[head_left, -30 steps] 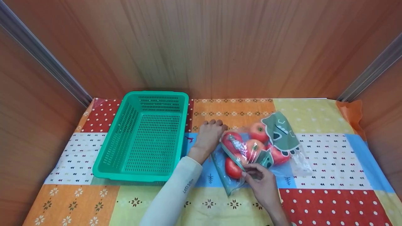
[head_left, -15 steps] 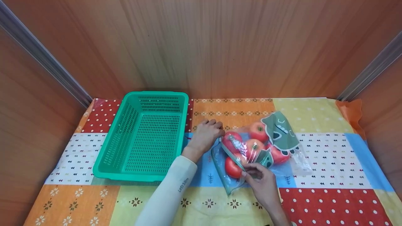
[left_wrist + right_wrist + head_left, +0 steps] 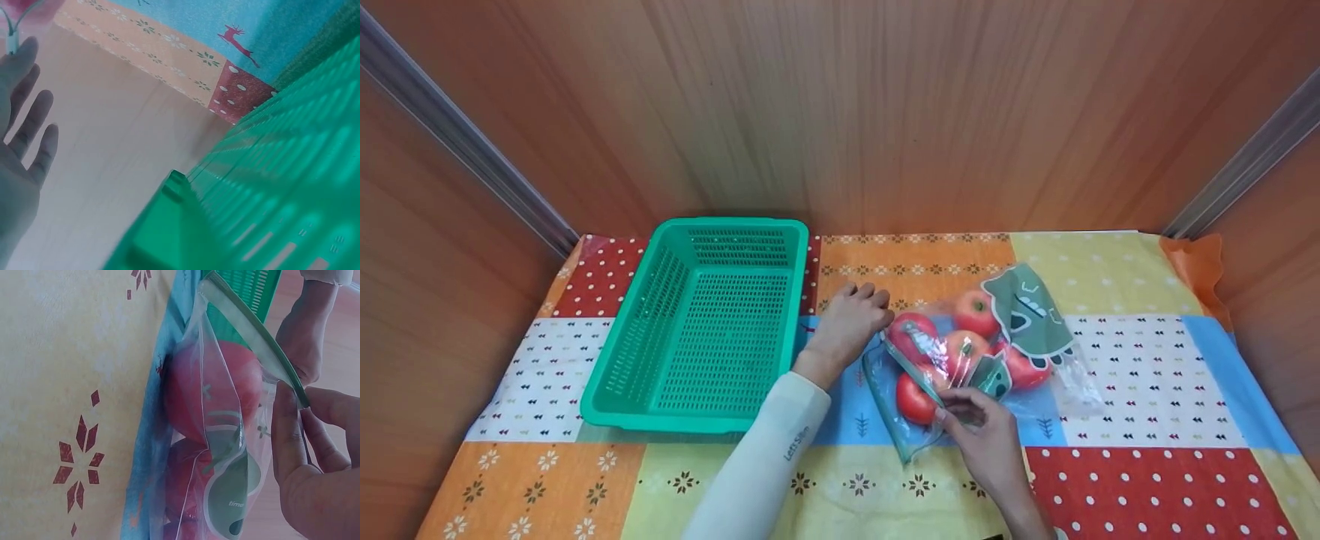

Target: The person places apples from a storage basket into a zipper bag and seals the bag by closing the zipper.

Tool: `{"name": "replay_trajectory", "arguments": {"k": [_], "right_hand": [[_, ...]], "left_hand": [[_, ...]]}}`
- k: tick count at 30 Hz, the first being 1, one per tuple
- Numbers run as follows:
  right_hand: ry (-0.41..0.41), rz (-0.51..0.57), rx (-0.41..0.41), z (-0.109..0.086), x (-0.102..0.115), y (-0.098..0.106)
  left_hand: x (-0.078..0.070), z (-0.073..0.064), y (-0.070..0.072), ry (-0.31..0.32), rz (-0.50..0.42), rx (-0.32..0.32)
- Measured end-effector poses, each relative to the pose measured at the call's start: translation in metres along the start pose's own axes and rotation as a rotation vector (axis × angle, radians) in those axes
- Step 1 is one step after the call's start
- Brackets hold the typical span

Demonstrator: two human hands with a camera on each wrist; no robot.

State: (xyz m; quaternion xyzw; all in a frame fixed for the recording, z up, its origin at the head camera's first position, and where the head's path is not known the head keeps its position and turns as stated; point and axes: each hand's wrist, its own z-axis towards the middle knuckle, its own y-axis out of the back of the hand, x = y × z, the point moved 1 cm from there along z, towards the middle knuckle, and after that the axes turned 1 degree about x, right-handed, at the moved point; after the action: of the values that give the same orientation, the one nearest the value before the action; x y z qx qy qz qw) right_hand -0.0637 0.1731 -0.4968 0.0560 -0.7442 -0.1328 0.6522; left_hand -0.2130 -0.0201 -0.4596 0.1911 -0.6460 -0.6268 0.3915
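Note:
A clear zip bag with green trim and a cartoon print lies on the cloth, holding several red apples. My left hand is at the bag's far left corner. In the left wrist view its thumb and forefinger pinch the small white zip slider, with the two green zip strips parting beyond it; the other fingers are spread. My right hand pinches the upper green edge of the bag's mouth between thumb and fingers, seen close in the right wrist view, where that edge stands lifted above an apple.
A green plastic basket with slotted walls stands left of the bag, beside my left forearm. Patchwork cloth covers the table. Wood-grain panels rise at the back and both sides.
My left hand has shifted slightly left at the bag's corner, and more of the lower green zip strip shows. The right hand keeps its pinch in place. The apples and basket stay put.

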Motion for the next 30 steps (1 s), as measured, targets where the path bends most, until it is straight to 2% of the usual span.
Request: {"name": "replay_trajectory", "arguments": {"k": [6,11,17,26,30], "right_hand": [[0.009,0.004,-0.004,0.0001,-0.0017,0.0008],[-0.023,-0.001,0.001,0.0017,-0.0019,0.002],[-0.01,-0.001,-0.01,0.0014,-0.0024,0.0036],[0.007,-0.007,-0.013,-0.0017,-0.0014,0.0021],[0.012,-0.021,0.012,-0.0048,-0.0009,0.001]], "left_hand": [[-0.0042,0.0003,0.0036,-0.031,0.11,0.023],[-0.0035,-0.0006,0.0059,-0.02,0.119,0.02],[-0.0024,-0.0045,0.0056,-0.031,0.145,0.014],[0.0008,-0.0054,0.0053,0.001,0.052,-0.007],[0.001,-0.0043,0.0069,-0.006,0.068,-0.022]]}}
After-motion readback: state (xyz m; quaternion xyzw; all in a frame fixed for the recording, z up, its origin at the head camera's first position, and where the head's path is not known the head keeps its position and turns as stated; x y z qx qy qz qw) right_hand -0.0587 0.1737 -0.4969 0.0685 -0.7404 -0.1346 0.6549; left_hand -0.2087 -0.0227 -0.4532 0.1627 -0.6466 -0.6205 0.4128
